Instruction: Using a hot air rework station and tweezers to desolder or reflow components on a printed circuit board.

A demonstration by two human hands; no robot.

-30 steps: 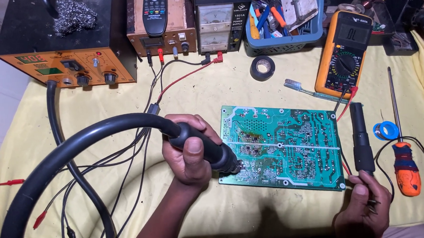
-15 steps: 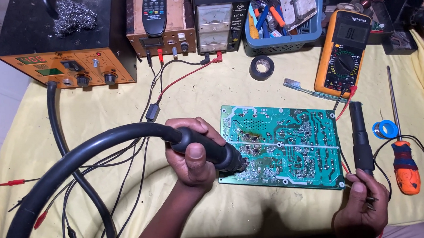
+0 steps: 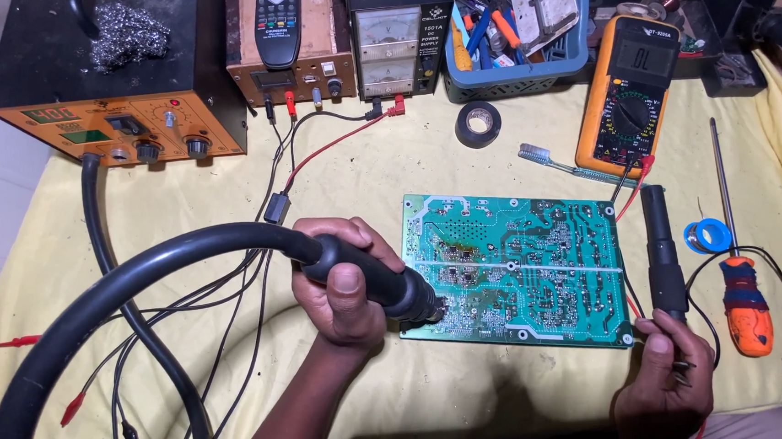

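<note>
A yellow-clothed desk [image 3: 407, 182] carries the green printed circuit board [image 3: 541, 264]. Left hand [image 3: 346, 291], fingers wrapped round the black hot-air handpiece [image 3: 368, 281], has held its nozzle at the board's eight o'clock edge; right hand [image 3: 664, 379] pinches slim tweezers [image 3: 681, 371] at five o'clock.

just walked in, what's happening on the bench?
A person is working on a green circuit board lying on a yellow cloth. The left hand grips a black hot-air handpiece on a thick black hose, its nozzle over the board's lower left edge. The right hand rests at the board's lower right corner, holding something thin; what it is cannot be told. An orange multimeter, an orange-handled screwdriver and an orange-fronted station sit around.
</note>
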